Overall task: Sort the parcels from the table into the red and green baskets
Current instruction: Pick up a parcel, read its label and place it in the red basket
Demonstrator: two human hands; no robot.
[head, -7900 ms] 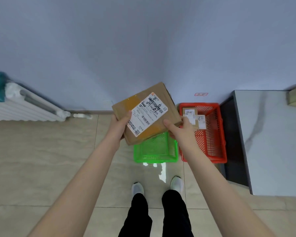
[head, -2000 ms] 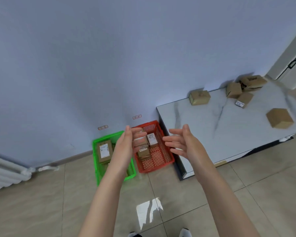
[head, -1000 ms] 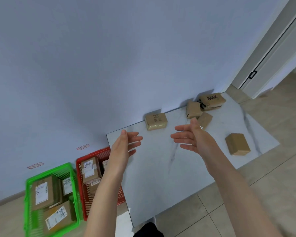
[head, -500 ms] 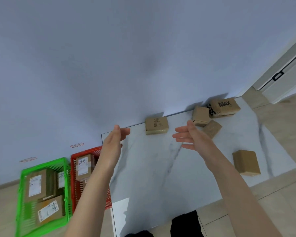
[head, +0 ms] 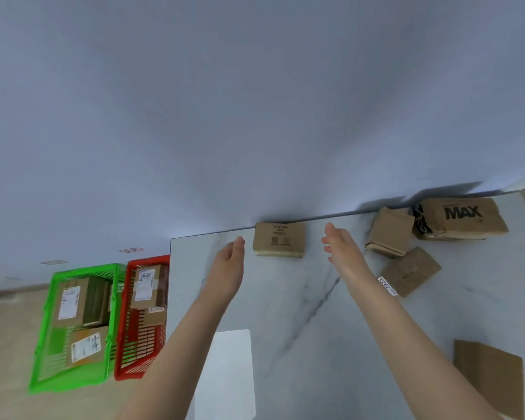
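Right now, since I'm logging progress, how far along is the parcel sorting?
Done: several parcels lie in the green basket and the red basket. In hand: nothing; left hand and right hand are open, flanking the MYFA box. Left: five boxes on the table, the MYFA box, MAX box and three plain boxes.
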